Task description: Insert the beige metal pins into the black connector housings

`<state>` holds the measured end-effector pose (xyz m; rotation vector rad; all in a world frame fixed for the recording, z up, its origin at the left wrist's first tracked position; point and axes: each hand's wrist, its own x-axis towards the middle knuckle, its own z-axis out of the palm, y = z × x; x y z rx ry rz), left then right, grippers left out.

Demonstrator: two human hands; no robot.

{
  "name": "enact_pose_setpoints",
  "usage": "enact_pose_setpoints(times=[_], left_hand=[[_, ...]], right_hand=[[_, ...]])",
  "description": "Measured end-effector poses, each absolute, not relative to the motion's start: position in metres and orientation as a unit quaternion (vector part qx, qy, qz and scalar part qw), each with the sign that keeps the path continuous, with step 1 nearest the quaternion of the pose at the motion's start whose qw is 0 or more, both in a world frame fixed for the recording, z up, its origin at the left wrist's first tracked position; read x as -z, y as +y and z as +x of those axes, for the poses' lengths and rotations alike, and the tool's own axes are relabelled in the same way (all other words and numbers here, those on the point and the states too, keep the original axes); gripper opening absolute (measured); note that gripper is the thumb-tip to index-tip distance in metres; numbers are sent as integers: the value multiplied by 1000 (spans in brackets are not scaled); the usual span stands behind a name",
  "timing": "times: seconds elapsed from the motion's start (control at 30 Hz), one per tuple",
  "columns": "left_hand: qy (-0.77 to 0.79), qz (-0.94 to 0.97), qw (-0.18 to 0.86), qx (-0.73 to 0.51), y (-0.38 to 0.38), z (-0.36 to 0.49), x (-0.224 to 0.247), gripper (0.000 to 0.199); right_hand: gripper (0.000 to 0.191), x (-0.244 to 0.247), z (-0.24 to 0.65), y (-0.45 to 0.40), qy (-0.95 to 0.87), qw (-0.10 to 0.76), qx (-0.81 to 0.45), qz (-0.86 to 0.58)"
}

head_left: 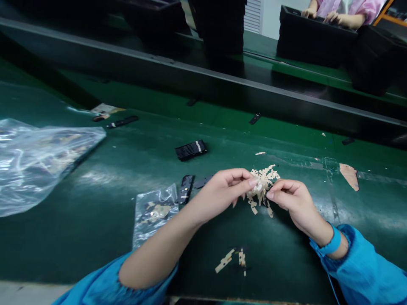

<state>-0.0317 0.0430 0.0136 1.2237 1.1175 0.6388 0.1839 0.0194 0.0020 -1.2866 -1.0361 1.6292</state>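
While both blue sleeves [365,271] enter from the bottom edge, a few loose tan strips [231,259] lie nearest on the dark green desk [95,212], between the two forearms. Just beyond them the left hand [222,190] and the right hand [294,201] meet over the desk, each pinching one side of a tangled cluster of small tan metal pieces [262,186]; the left thumb and forefinger close on its left edge, the right fingertips close on its lower right, and the cluster hangs between them just above the surface. A blue band [332,243] wraps the right wrist. To the left of the left forearm lies a small clear bag [154,212] with more tan pieces inside, and just beside its upper right corner sit two small black parts [186,188]. Farther out, a ribbed black part [191,150] lies alone, well apart from the hands. At the far left a large crumpled clear plastic bag [34,163] spreads over the desk. A torn brown scrap [349,175] sticks to the surface at the right. Beyond, a long black rail [203,80] crosses the view, with black trays [314,38] behind it, and another person's hands [333,17] rest on the rim of one tray at the top right.
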Motion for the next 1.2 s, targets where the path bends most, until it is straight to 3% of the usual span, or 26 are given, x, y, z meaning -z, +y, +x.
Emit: enact_pose_setpoints(times=[0.17,0.27,0.5,0.67,0.9,1.2], left_hand=[[656,693,279,-109,59,-88,-23,34],[682,696,218,-49,64,-104,-22,25],[657,692,285,-89,58,-86,-28,26],[563,624,492,-227,41,-45,-22,33],[495,513,645,-275,24,-8,-6,51],[446,470,716,-262,13,-5,-1,58]], right_hand=[[11,15,190,24,-448,410,-578,-545],[13,20,192,27,-447,407,-583,-543],[12,18,189,27,-438,411,-588,-541],[11,17,185,29,-417,435,-590,-537],[12,19,183,28,-392,433,-593,-554],[15,15,179,25,-371,425,-630,-534]])
